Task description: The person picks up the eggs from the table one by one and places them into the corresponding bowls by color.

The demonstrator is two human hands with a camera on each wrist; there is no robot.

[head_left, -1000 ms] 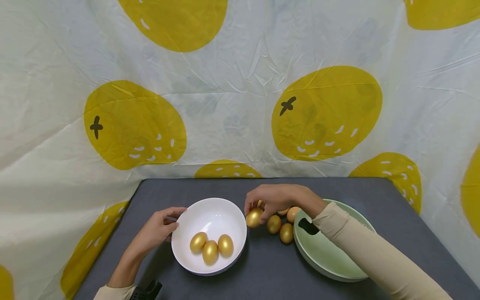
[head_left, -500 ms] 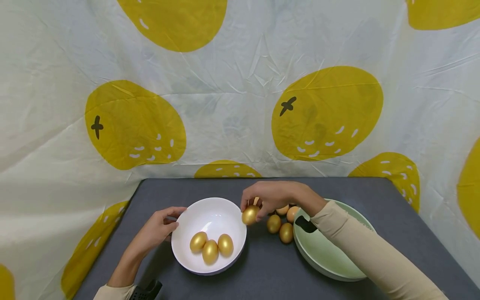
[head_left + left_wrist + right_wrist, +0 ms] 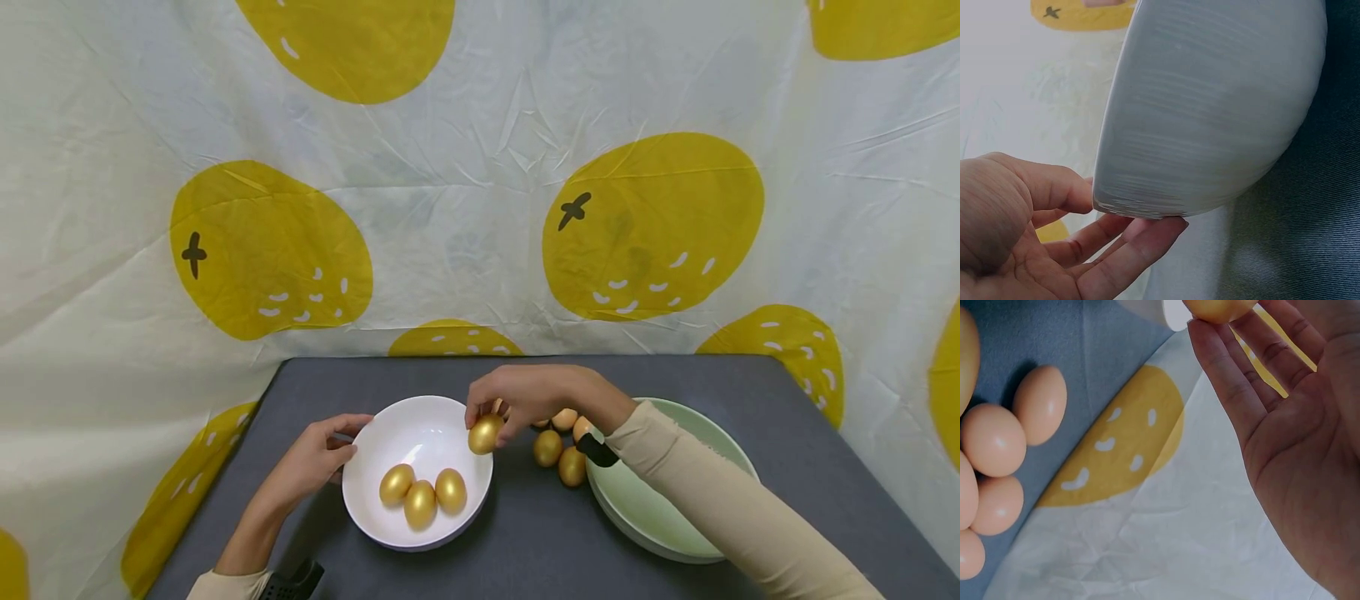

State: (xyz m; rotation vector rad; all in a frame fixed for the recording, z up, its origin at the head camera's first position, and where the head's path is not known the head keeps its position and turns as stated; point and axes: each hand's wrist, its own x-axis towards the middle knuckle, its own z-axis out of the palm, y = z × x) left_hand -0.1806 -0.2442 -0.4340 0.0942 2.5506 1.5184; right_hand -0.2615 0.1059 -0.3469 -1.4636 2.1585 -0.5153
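Note:
At the centre of the head view stands a white bowl (image 3: 382,433) with three golden eggs (image 3: 420,504) lying inside. My left hand (image 3: 300,462) holds the bowl's left side; in the left wrist view the thumb is at the rim and the fingers (image 3: 1132,256) lie against the outer wall. Over the bowl's right rim, my right hand (image 3: 525,396) pinches a golden egg (image 3: 486,434) between thumb and fingertips. In the right wrist view that held egg (image 3: 1219,307) is cut off by the top edge.
Right of the bowl, two golden eggs (image 3: 547,448) lie on the dark cloth (image 3: 525,533). Several brown eggs (image 3: 994,440) sit behind them, partly hidden by my right arm. A pale green bowl (image 3: 660,508) stands to the right beneath the forearm. A lemon-print curtain (image 3: 465,225) hangs behind.
My right hand has carried the golden egg left, from beside the white bowl to over its right rim. The left hand and the bowl have stayed put.

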